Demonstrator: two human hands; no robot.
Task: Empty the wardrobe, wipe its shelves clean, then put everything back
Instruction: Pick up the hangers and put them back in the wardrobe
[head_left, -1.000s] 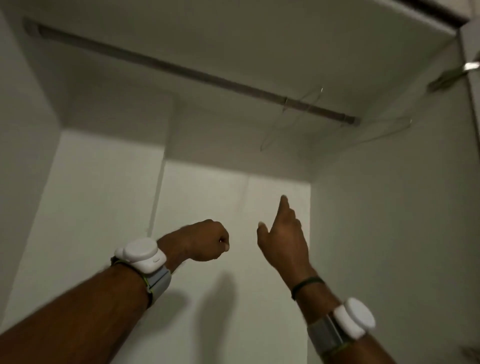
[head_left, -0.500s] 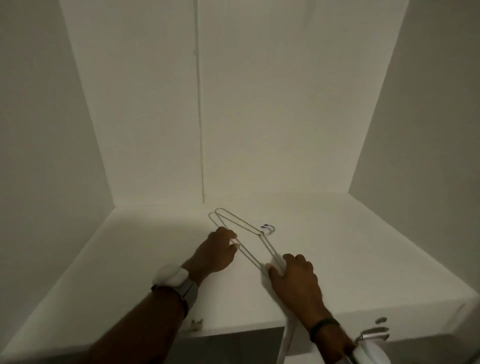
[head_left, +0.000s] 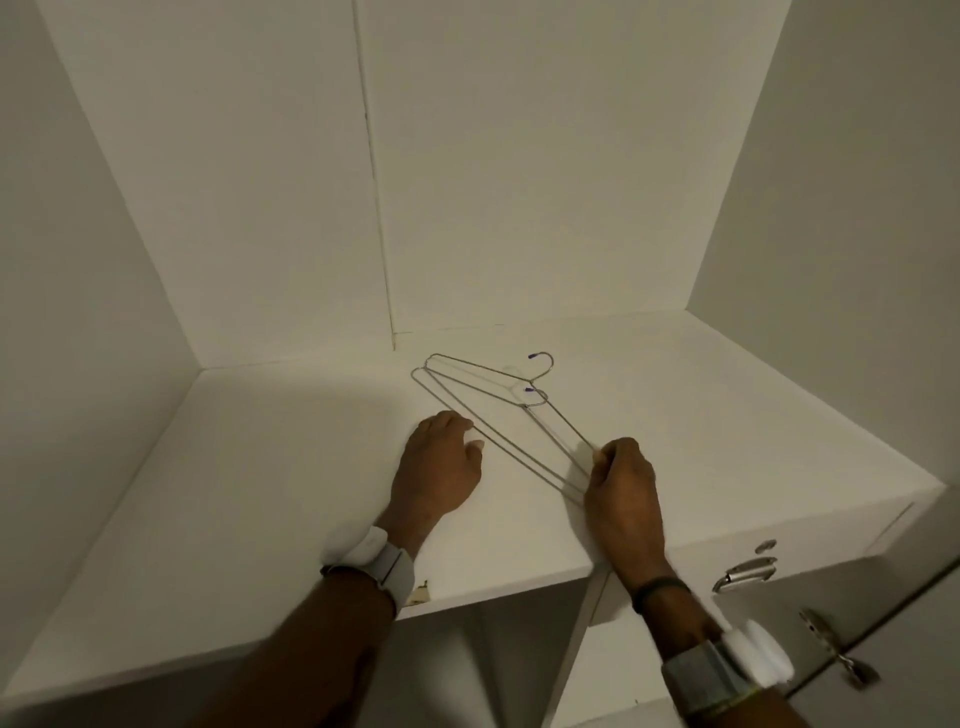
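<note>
Two thin wire hangers (head_left: 485, 402) with purple-tipped hooks lie stacked on the white wardrobe shelf (head_left: 249, 519), hooks pointing towards the back wall. My right hand (head_left: 621, 493) grips their near ends close to the shelf's front edge. My left hand (head_left: 439, 467) lies knuckles-up on the shelf to the left, fingers curled. Its thumb and forefinger pinch the long bottom wire of a hanger. Both wrists wear white trackers.
White wardrobe walls close in on the left, back and right. Below the shelf runs an upright divider (head_left: 587, 623). At the right are a metal hinge (head_left: 745, 571) and an open door (head_left: 893, 649). A chip marks the shelf's front edge (head_left: 422, 592).
A second ago I looked up at the rail with both hands raised and empty. Now I look down at the shelf. Since half a second ago the hangers have slid slightly and my right hand grips their ends.
</note>
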